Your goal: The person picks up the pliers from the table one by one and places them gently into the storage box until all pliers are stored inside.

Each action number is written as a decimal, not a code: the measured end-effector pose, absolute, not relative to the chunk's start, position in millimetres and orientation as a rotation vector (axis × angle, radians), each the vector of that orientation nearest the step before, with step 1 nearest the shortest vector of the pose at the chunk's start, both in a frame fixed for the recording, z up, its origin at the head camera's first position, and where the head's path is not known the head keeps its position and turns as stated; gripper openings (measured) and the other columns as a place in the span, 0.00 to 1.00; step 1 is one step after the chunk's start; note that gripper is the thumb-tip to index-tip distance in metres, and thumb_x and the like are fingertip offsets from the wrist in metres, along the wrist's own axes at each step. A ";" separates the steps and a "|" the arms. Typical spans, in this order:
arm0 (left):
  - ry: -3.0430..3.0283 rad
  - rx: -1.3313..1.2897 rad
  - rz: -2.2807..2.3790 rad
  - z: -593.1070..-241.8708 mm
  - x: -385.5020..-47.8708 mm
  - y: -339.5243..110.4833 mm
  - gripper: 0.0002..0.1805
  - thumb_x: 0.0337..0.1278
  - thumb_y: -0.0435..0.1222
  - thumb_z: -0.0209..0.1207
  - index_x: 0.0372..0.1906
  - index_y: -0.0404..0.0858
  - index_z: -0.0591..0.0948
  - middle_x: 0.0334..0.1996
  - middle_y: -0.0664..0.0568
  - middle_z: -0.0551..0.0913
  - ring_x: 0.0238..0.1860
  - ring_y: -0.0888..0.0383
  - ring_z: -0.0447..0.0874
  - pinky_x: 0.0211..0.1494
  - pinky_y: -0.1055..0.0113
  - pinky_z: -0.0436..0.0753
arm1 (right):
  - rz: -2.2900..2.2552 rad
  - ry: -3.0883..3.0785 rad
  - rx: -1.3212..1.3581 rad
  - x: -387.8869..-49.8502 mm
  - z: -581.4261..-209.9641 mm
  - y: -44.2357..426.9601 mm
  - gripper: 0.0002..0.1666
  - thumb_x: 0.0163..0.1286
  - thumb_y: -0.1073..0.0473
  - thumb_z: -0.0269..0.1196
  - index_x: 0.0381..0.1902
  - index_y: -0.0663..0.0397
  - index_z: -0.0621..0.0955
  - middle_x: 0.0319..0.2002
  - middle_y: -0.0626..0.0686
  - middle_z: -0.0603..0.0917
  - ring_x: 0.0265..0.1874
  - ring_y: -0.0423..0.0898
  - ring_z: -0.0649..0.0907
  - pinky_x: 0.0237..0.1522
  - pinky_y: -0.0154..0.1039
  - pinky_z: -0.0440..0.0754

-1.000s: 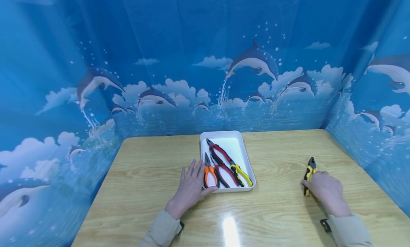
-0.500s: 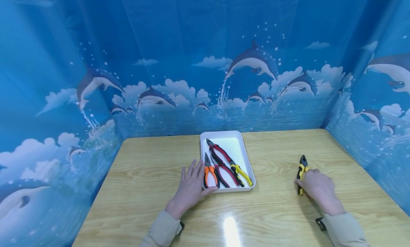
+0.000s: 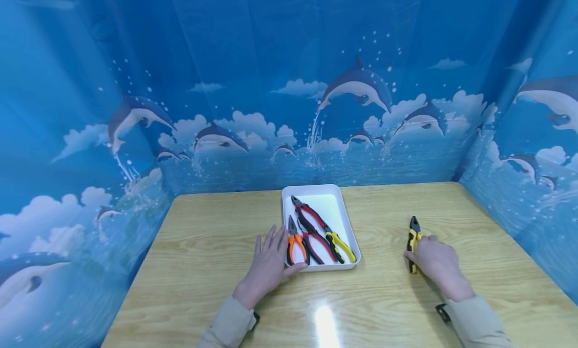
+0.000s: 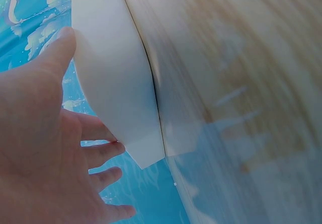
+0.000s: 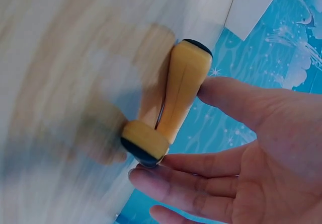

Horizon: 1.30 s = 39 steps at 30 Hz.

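Note:
My right hand (image 3: 437, 264) pinches a pair of yellow-and-black pliers (image 3: 412, 243) low over the table, jaws pointing away from me. In the right wrist view, the thumb lies against one handle (image 5: 184, 83) and the fingers against the other. A white tray (image 3: 337, 207) sits left of them, with my left hand (image 3: 265, 269) at its near left corner, fingers spread and thumb along the near rim. The left wrist view shows the tray's outer wall (image 4: 113, 73) beside these fingers. Orange-and-black long-nose pliers (image 3: 292, 238), red-and-black pliers (image 3: 316, 215) and yellow-handled pliers (image 3: 345, 246) lie inside.
The wooden table (image 3: 217, 227) extends on both sides of the tray. A blue curtain with dolphins (image 3: 253, 152) hangs behind it and along both sides. Light reflects off the tabletop (image 3: 325, 325) near the front.
My right hand has moved left across the table toward the tray, with the yellow-and-black pliers in its grip. The left hand and the tray have stayed in place.

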<state>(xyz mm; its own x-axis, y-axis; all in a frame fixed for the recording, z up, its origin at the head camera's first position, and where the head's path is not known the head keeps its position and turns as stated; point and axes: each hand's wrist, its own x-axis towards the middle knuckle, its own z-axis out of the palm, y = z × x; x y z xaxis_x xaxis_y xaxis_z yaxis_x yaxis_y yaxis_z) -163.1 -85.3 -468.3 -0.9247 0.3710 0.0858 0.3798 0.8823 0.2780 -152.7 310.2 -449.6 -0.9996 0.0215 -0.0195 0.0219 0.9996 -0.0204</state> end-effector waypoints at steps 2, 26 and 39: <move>-3.023 -0.599 -0.455 -467.8 -163.1 -85.1 0.53 0.62 0.66 0.57 0.79 0.34 0.58 0.80 0.40 0.54 0.80 0.37 0.46 0.76 0.32 0.51 | -0.030 3.129 0.029 -153.6 -450.0 307.3 0.35 0.70 0.46 0.66 0.35 0.82 0.77 0.25 0.63 0.74 0.19 0.53 0.77 0.19 0.49 0.80; -3.036 -0.591 -0.466 -467.7 -162.1 -84.9 0.54 0.62 0.67 0.56 0.79 0.35 0.57 0.81 0.41 0.52 0.80 0.38 0.45 0.77 0.32 0.50 | -0.073 3.198 -0.068 -157.1 -455.2 284.5 0.33 0.66 0.48 0.71 0.38 0.81 0.77 0.25 0.60 0.74 0.20 0.49 0.73 0.17 0.41 0.73; -3.032 -0.585 -0.459 -467.1 -161.9 -84.8 0.54 0.61 0.68 0.55 0.79 0.34 0.59 0.80 0.41 0.53 0.80 0.38 0.45 0.77 0.33 0.50 | -0.081 3.184 -0.105 -162.2 -456.8 276.5 0.35 0.66 0.50 0.71 0.46 0.83 0.77 0.30 0.63 0.76 0.22 0.50 0.74 0.18 0.39 0.74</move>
